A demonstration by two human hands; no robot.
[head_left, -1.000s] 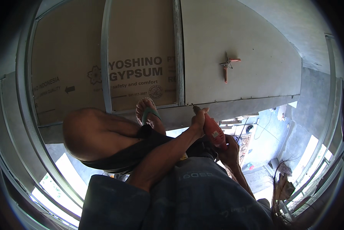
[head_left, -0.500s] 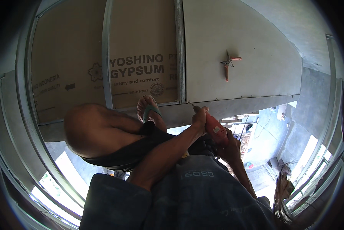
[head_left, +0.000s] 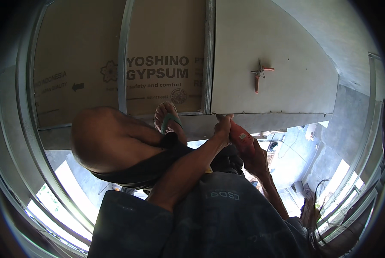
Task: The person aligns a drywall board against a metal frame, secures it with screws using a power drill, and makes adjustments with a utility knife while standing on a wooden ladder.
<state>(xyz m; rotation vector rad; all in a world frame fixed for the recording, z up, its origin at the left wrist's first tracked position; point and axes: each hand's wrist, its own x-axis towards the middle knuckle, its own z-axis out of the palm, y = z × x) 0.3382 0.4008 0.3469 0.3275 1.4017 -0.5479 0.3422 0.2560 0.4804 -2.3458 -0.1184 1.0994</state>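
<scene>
A red power drill points up and to the left, its nose against the near edge of a pale board. My left hand is closed around its front end, close to the metal stud. Wrapped around the rear of the drill is my right hand. The bit is hidden by my left fingers and the board's edge. Beyond them, red-handled snips lie spread on the pale board.
Metal studs run away from me across brown gypsum board. My sandalled foot rests on the grey ledge. Past the ledge there is a drop to a lower floor. Several screws line the pale board's near edge.
The drill's nose has come up closer to the pale board's edge, and its bit no longer shows. Both hands keep their hold. The whole view has shifted slightly.
</scene>
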